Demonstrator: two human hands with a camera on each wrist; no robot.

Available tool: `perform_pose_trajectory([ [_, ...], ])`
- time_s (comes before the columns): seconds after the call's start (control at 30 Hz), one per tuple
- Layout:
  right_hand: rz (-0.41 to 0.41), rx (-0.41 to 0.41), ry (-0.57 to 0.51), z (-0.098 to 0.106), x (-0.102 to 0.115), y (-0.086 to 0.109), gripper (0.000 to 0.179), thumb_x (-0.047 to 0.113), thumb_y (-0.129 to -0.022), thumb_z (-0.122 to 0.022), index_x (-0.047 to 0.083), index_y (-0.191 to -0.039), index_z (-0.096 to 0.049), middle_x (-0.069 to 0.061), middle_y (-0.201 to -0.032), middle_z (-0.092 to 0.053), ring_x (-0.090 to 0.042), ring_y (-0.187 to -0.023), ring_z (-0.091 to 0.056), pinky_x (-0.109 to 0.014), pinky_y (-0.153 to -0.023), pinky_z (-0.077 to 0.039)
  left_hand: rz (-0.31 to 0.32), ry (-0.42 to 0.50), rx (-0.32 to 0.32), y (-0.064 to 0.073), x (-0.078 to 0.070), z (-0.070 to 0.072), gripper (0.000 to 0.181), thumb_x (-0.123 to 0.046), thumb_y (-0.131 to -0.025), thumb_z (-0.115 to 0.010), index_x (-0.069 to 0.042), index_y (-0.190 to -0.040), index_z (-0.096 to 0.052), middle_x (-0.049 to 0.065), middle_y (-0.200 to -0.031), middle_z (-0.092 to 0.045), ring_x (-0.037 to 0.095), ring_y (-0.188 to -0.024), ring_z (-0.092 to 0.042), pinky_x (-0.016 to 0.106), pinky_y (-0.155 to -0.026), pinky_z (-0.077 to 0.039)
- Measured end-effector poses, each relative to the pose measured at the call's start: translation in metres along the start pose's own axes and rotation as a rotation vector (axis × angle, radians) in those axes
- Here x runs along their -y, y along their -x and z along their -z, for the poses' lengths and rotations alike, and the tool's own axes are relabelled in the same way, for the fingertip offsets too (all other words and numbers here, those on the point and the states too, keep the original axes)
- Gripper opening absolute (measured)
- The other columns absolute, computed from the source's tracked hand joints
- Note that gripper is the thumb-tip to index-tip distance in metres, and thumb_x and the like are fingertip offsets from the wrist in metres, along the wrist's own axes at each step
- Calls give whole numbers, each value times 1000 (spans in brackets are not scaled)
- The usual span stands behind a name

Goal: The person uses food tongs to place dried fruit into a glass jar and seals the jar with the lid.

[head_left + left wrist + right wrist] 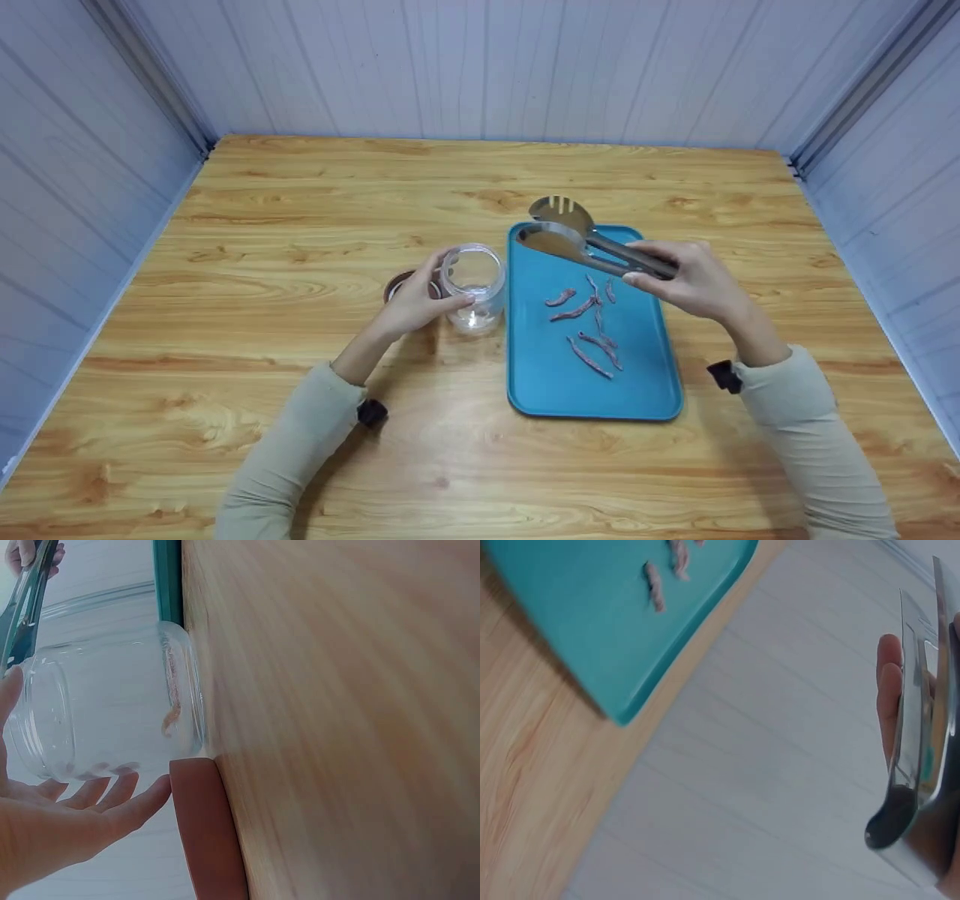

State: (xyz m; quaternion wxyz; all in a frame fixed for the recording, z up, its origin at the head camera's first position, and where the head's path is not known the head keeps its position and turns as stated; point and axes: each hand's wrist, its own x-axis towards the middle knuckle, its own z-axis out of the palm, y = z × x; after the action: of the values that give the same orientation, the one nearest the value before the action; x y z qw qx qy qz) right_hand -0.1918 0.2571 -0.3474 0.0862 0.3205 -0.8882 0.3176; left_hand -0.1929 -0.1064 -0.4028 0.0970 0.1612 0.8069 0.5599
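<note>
My left hand (416, 304) holds a clear jar (480, 319), thumb and fingers about its upper part. The jar stands upright and uncovered, just left of a blue tray (540, 394). In the left wrist view a thin brownish strip (172, 694) shows near the jar's bottom. My right hand (697, 281) grips metal tongs (619, 259) by their handles, above the tray's far part. The tongs' broad heads, one of them slotted, stand slightly apart and point left, with nothing visible between them. Several thin dried-meat-like strips (589, 358) lie scattered on the tray.
A round brown lid (395, 285) lies on the wooden table (262, 337) left of the jar, partly behind my left hand. Pale panelled walls (480, 71) close off the table's back and both sides.
</note>
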Motion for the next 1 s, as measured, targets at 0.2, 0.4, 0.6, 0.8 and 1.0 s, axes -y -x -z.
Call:
perform_pose_trajectory([
  [0.2, -69, -6, 62, 12, -8, 15, 37, 20, -78, -68, 3, -110, -61, 3, -69, -58, -9, -44, -42, -23, -41, -33, 1, -20, -1, 11, -25, 1, 71, -13, -78, -68, -2, -135, -27, 18, -128, -38, 27, -99, -44, 44, -85, -36],
  [0.4, -97, 1, 116, 19, -17, 29, 36, 22, -79, -67, 3, -109, -61, 3, -65, -56, -9, -43, -40, -24, -40, -33, 5, -14, 2, 13, -30, 0, 70, -13, -79, -67, -2, -135, -27, 19, -129, -37, 31, -106, -41, 46, -89, -33],
  [0.6, -128, 9, 142, 22, -28, 44, 36, 22, -81, -66, -1, -108, -61, -4, -74, -61, -9, -47, -45, -25, -43, -37, 8, -18, -1, 12, -29, 1, 71, -14, -79, -68, -3, -135, -27, 18, -128, -38, 29, -103, -42, 47, -88, -33],
  [0.8, -175, 16, 174, 23, -39, 60, 37, 24, -81, -65, -3, -106, -61, -9, -77, -63, -11, -50, -47, -26, -45, -38, 6, -24, -2, 13, -29, 0, 71, -14, -79, -68, -2, -135, -27, 19, -126, -39, 29, -102, -42, 45, -87, -34],
  [1.0, -203, 19, 237, 21, -48, 70, 35, 25, -81, -65, -3, -102, -63, -10, -77, -63, -13, -52, -47, -29, -46, -37, 15, 0, 2, 12, -28, 0, 72, -13, -78, -68, -3, -135, -26, 18, -118, -43, 29, -95, -46, 42, -82, -38],
])
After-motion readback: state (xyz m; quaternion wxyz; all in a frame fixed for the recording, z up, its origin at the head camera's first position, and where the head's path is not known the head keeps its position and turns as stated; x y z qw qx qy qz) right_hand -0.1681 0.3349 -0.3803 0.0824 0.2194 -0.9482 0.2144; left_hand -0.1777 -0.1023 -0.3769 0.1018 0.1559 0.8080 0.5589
